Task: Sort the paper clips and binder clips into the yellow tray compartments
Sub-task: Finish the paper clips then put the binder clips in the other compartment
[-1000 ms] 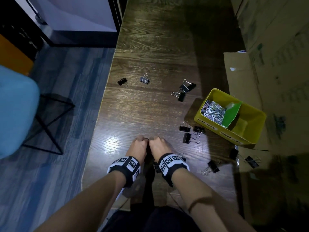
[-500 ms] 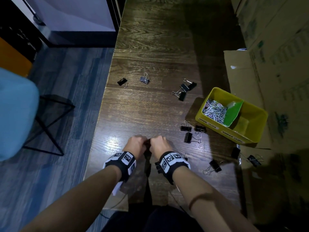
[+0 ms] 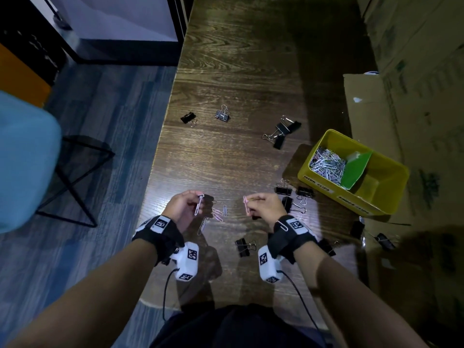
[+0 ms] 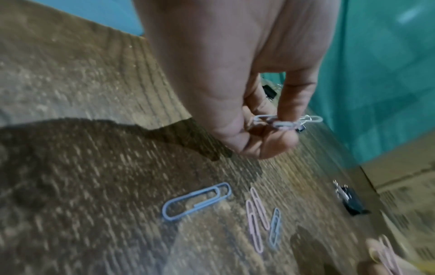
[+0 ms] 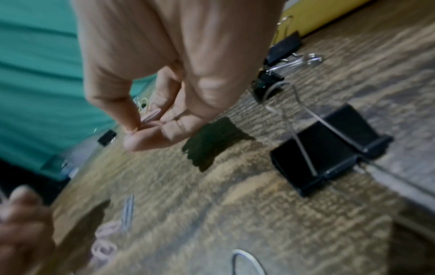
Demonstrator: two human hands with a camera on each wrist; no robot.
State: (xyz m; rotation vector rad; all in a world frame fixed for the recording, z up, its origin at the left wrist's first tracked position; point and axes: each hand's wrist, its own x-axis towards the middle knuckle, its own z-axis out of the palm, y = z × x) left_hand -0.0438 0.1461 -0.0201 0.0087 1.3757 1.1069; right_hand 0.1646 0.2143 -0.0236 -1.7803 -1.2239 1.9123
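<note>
- While both hands hover above the wooden table (image 3: 238, 71), I see my left hand (image 3: 182, 208) pinching pale paper clips (image 4: 286, 121) between thumb and fingertips; in the left wrist view two or more seem linked or overlapping, though I cannot tell which.
- My right hand (image 3: 263, 205) pinches a pink paper clip (image 3: 246, 203) the same way, the other fingers curled under.
- Between the hands, a few loose clips (image 3: 216, 214) lie flat on the wood: a blue one (image 4: 195, 201) apart, two pink and a blue close together.
- The yellow tray (image 3: 384, 209) sits to the right; its left compartment holds a heap of paper clips (image 3: 326, 164) beside a green divider (image 3: 355, 169).
- Black binder clips (image 3: 288, 197) lie scattered on the table, several just beside the tray.
</note>
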